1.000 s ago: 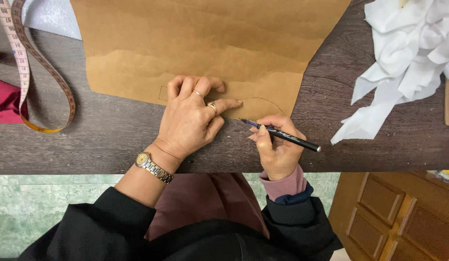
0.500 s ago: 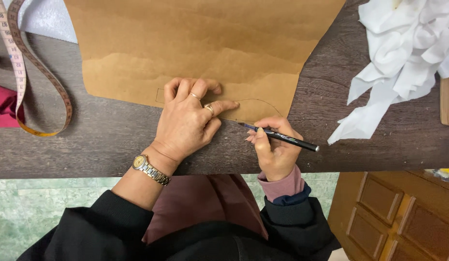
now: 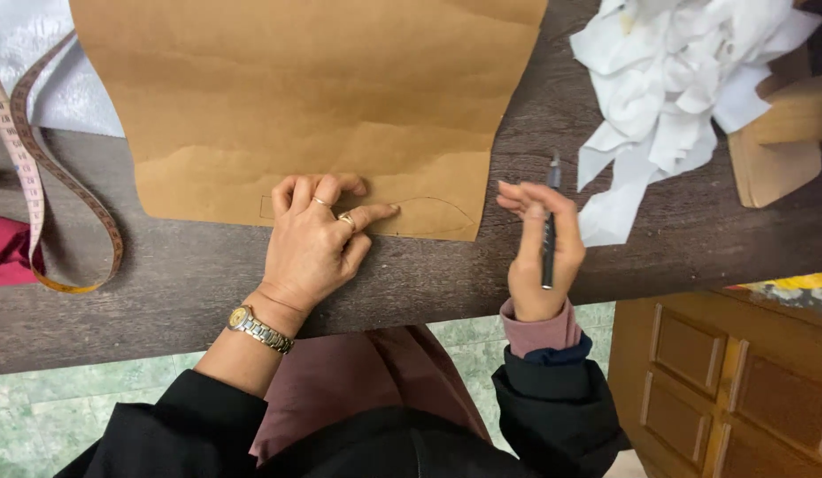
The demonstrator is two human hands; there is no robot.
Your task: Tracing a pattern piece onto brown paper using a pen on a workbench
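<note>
Dark wooden tabletop (image 3: 207, 301) carried a sheet of brown kraft paper (image 3: 313, 106) bearing a thin drawn curve (image 3: 428, 212) near its lower edge. Left hand (image 3: 318, 243) lay flat, fingers spread, pinning that edge. Right hand (image 3: 539, 252), just beside the paper, was closed around an upright black pen (image 3: 549, 221). Crumpled white cloth (image 3: 676, 88) lay beyond; a measuring tape (image 3: 39, 177) looped at left.

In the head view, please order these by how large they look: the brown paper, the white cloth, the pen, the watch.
1. Brown paper
2. White cloth
3. Pen
4. Watch
</note>
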